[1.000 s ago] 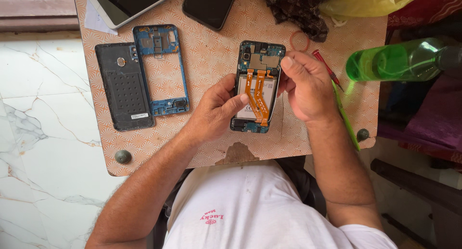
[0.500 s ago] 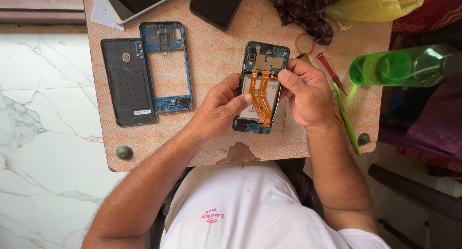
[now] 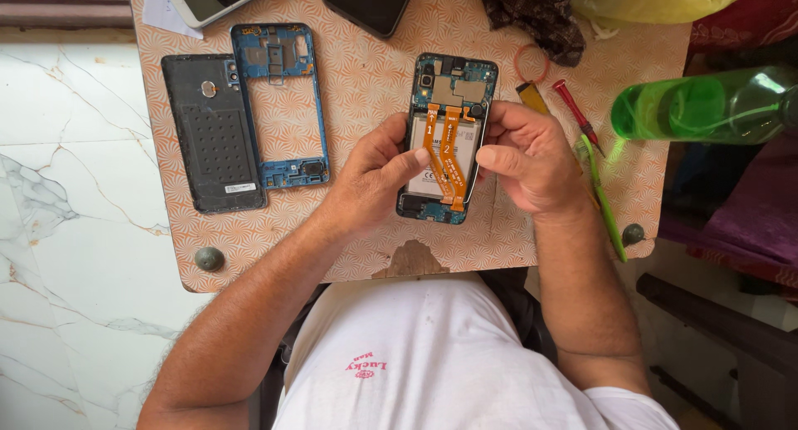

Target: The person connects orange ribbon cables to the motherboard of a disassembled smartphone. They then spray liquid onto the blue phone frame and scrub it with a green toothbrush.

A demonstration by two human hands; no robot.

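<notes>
Opened phone (image 3: 446,139), back off, battery and two orange flex cables exposed, lies near mid-table (image 3: 366,89) with both hands on it. Left hand (image 3: 378,176) fingers curl narrow against the phone's left edge, thumb on the battery; right hand (image 3: 528,160) fingers clamp its right edge, thumb pressing by the cables. Left of the phone: blue mid-frame (image 3: 278,106), then black back cover (image 3: 212,130); right of it: red screwdriver (image 3: 575,110), green bottle (image 3: 706,106).
</notes>
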